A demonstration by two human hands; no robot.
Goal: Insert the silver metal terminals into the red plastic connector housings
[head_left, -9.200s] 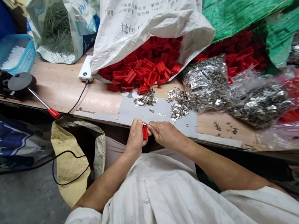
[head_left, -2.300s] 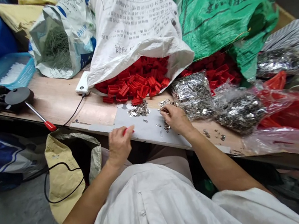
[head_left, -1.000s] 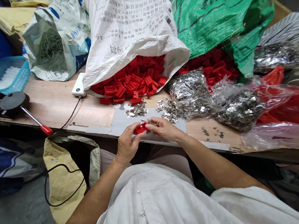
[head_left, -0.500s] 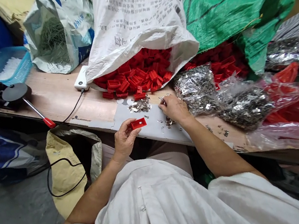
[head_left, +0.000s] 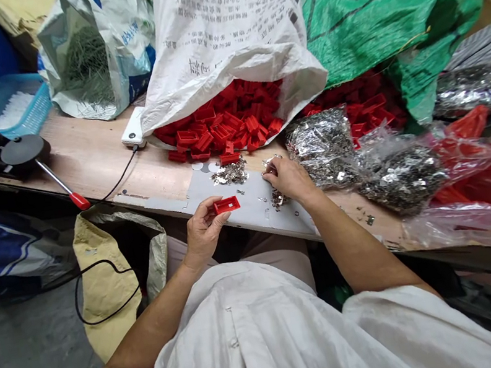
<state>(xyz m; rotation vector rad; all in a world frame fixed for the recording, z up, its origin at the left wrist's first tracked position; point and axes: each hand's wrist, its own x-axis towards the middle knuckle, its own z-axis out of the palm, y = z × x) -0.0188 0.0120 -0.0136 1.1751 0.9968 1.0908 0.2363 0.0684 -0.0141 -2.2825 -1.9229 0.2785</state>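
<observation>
Red plastic shows in the left hand [head_left: 203, 234], its thumb and fingers clamped on an open housing [head_left: 227, 204] above the desk's [head_left: 93, 148] front edge. Well apart from it, the right hand [head_left: 290, 179] reaches into a pile of metal pieces [head_left: 278, 198]; whether its fingers grip one, I cannot tell. Beyond, red housings [head_left: 229, 125] spill from a white sack [head_left: 227, 17].

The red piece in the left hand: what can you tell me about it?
The red piece is a small, rectangular, open box shape, seemingly plastic, with a pale spot inside, perhaps a hole or metal. Its hollow faces the camera. The left hand pinches one end; the other is free, near the bench's front edge.
</observation>
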